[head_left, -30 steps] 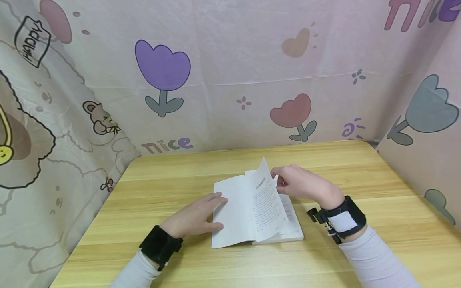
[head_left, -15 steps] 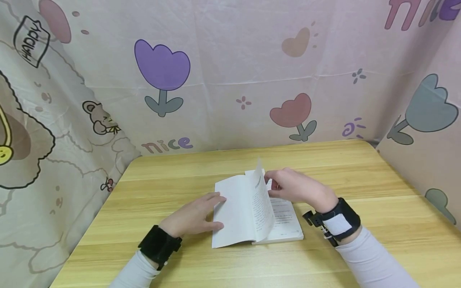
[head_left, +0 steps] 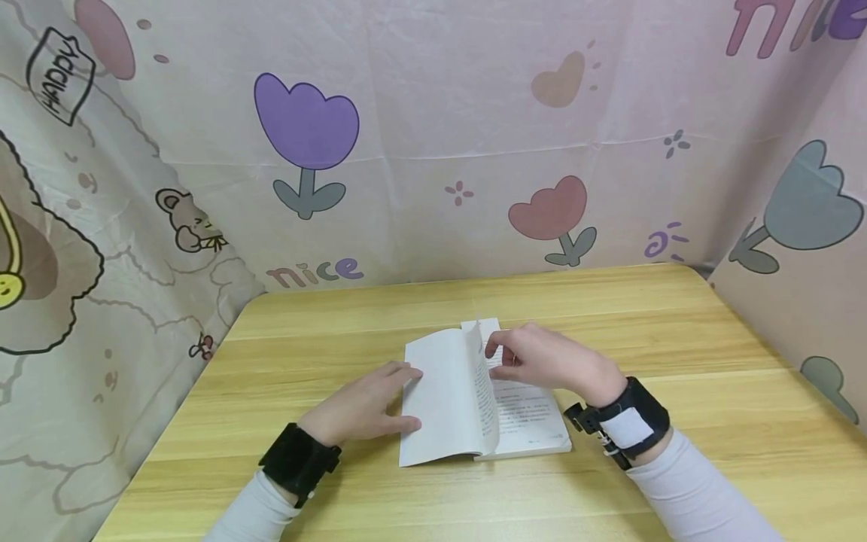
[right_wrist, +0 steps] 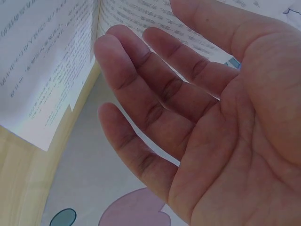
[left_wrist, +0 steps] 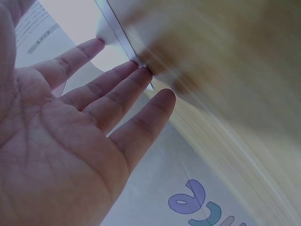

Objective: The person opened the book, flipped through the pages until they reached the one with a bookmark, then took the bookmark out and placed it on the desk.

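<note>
An open paperback book (head_left: 531,425) lies in the middle of the table. Its left side shows a blank white page (head_left: 436,406); the right side carries printed text. Between them a printed page (head_left: 485,403) stands nearly upright near the spine. My left hand (head_left: 362,406) rests at the left edge of the book, fingers spread and fairly straight, fingertips on the blank page's edge in the left wrist view. Over the right-hand page hovers my right hand (head_left: 558,361), its fingers loosely bent with nothing between them. In the right wrist view the turned page (right_wrist: 42,70) stands beyond those fingertips.
The wooden table (head_left: 325,324) reaches back to a patterned cloth (head_left: 413,211) hanging behind it. More cloth hangs along the left and right sides. Each wrist wears a black strap (head_left: 298,463), and the right one has a small device attached.
The printed page has swung left, from leaning over the right side to nearly upright by the spine. My right hand has moved left with it. My left hand has stayed put.
</note>
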Tool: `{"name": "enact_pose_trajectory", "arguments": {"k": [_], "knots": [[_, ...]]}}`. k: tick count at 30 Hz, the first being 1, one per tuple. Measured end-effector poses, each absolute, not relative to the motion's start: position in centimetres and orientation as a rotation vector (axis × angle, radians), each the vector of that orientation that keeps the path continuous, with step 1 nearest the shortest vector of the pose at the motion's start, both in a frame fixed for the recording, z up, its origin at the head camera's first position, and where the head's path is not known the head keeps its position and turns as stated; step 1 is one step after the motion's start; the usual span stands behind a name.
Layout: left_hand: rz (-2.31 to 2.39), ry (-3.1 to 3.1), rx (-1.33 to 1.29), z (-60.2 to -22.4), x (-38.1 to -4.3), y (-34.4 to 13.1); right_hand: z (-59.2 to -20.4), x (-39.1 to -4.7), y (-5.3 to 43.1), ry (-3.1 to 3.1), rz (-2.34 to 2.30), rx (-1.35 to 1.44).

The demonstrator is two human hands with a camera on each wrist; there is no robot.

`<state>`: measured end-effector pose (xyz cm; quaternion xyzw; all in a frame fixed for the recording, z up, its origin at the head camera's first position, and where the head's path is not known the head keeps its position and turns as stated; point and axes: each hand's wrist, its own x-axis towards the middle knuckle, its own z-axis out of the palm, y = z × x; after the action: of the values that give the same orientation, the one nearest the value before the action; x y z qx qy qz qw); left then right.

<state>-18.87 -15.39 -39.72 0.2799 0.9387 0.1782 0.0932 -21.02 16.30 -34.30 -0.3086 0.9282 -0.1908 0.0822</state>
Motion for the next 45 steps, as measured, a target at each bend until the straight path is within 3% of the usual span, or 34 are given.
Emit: {"name": "enact_pose_trajectory", "arguments": {"k": [45], "knots": [[0.557,2.776,0.84,-39.5,-19.1,-15.6,-35.8,-20.5,14.5,2.666,-0.624,-0.971]]}}
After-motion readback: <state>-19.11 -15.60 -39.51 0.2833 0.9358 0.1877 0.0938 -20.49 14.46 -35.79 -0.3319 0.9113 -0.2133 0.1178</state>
